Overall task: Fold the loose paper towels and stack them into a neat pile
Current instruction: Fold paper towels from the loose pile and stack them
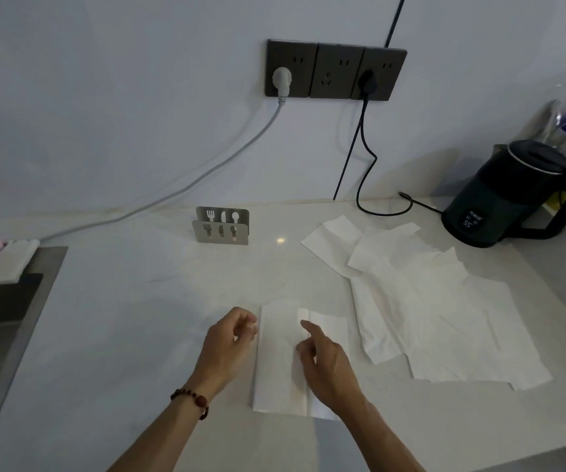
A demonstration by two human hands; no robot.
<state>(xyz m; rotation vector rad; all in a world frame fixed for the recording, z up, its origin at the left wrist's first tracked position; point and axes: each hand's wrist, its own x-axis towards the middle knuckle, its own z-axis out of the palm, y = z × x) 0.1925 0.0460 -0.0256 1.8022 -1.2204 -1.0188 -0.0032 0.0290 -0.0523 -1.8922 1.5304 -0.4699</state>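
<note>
Item: folded towel [280,356], one sheet part-folded into a tall narrow strip on the counter [132,301], lying directly in front of the person, long axis running from the near edge away toward the wall. A second, narrower layer shows along its right side, its edge parallel to the long axis. Left hand [230,338]: at the strip's left edge near the far end, fingers loosely curled, apparently touching or just beside the paper; whether it pinches the edge cannot be told. Right hand [326,362]: resting over the strip's right half, index finger extended toward the far end, other fingers relaxed, holding nothing that can be seen. Both hands flank the strip, so either reaches it equally; the right lies nearer the loose towels [438,301], a crumpled overlapping heap well to the right, between the strip and the kettle [513,195]. Judgement: the next fold would likely run across the long axis, near end to far end, or the strip be pressed flat first. Hidden or unclear: the right hand covers the seam's middle; sheet count in the heap is indeterminable; low light blurs the strip's left edge against the counter. Also present: cutlery-pattern napkin holder [222,226], behind the strip.
</note>
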